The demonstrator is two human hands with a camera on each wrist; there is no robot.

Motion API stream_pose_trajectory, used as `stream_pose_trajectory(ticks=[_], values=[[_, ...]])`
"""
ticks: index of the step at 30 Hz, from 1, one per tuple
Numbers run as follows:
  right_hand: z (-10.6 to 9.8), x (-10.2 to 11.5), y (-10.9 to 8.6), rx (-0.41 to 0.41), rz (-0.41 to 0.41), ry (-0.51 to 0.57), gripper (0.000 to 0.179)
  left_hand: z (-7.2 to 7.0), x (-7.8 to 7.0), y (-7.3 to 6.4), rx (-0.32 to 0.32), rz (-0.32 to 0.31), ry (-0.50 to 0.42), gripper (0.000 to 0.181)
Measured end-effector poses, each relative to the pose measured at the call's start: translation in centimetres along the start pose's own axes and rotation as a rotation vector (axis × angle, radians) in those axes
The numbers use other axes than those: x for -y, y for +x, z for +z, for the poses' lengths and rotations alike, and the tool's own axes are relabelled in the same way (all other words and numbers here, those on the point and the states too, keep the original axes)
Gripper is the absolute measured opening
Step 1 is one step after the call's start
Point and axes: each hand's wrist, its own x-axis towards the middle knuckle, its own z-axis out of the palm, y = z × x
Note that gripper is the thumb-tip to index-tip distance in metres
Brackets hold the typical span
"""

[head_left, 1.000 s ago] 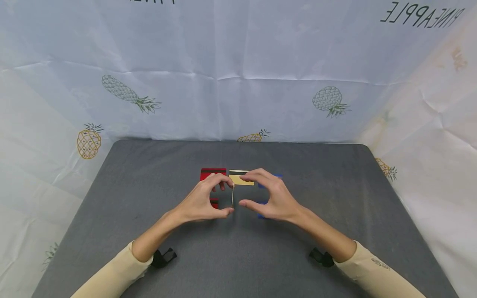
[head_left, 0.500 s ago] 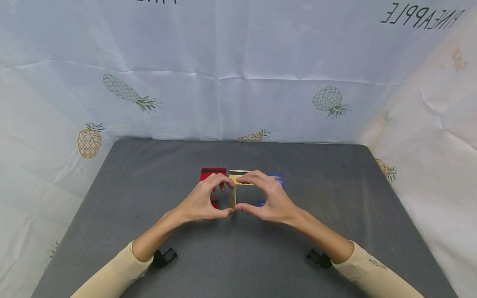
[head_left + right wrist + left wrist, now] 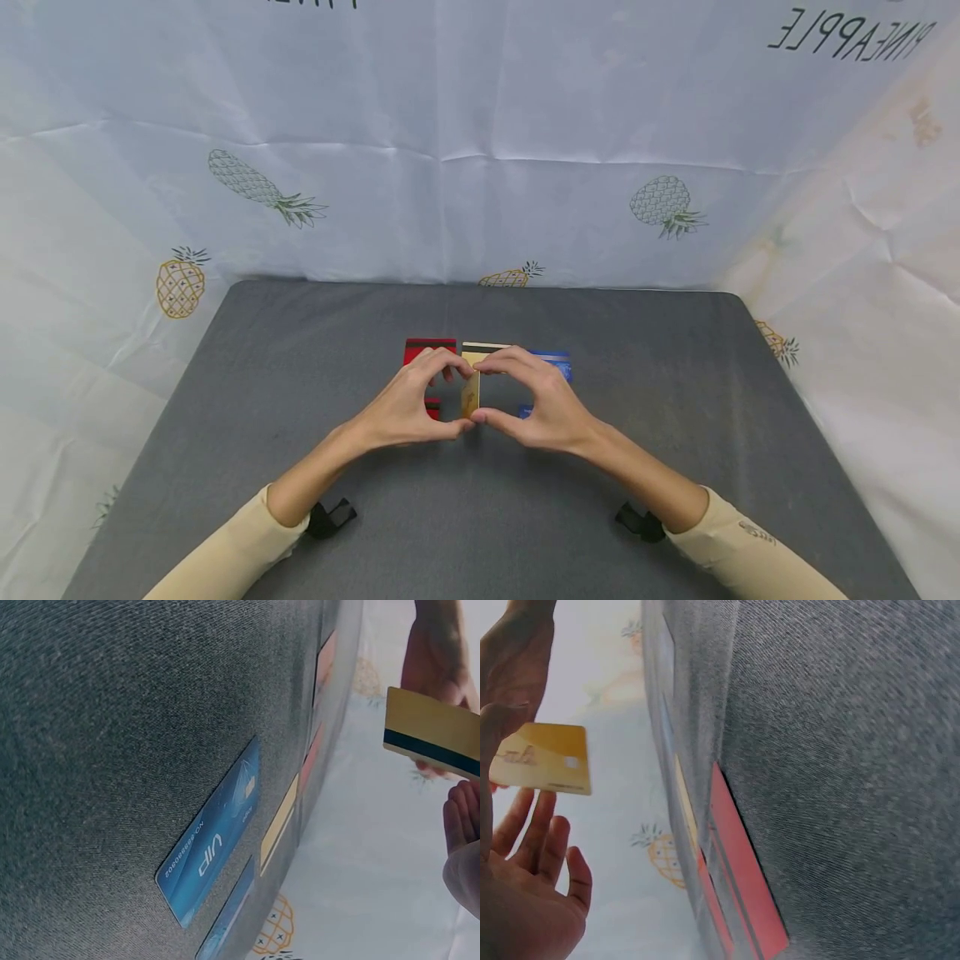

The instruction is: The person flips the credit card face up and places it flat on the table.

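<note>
A gold bank card stands on edge between my two hands, above the table. My left hand pinches it from the left, thumb on the near edge and fingers on the far one. From the other side my right hand holds the same edges with thumb and fingertips. The left wrist view shows the chip side of the gold card; the right wrist view shows its dark-striped back. Beneath lie a near red card and a near blue card, both partly hidden by the hands.
Across the grey table, a far row holds a red card, a second gold card and a blue card. A white curtain printed with pineapples hangs behind and at the sides.
My right hand has come left and taken hold of the gold card beside my left fingers. The card has turned from edge-on, so its gold face shows. My left hand has stayed nearly in place.
</note>
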Motion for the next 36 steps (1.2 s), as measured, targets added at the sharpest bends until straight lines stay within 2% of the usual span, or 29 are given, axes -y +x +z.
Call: stream_pose_trajectory(ticks=[12,18,26,36], values=[[-0.52,-0.12,-0.14,0.019,0.028,-0.002,0.064,0.07,0.63,-0.08,0.000,0.021,0.024,0.057],[-0.53,-0.13,-0.19,0.021,0.029,-0.009,0.061,-0.02,0.61,-0.04,-0.008,0.031,0.032,0.056],[-0.50,-0.19,-0.17,0.000,0.016,-0.005,0.058,-0.42,0.58,-0.03,0.004,0.017,0.098,0.059],[-0.63,-0.22,-0.21,0.009,0.037,-0.010,0.064,-0.64,0.31,-0.11,-0.002,0.011,0.096,0.058]])
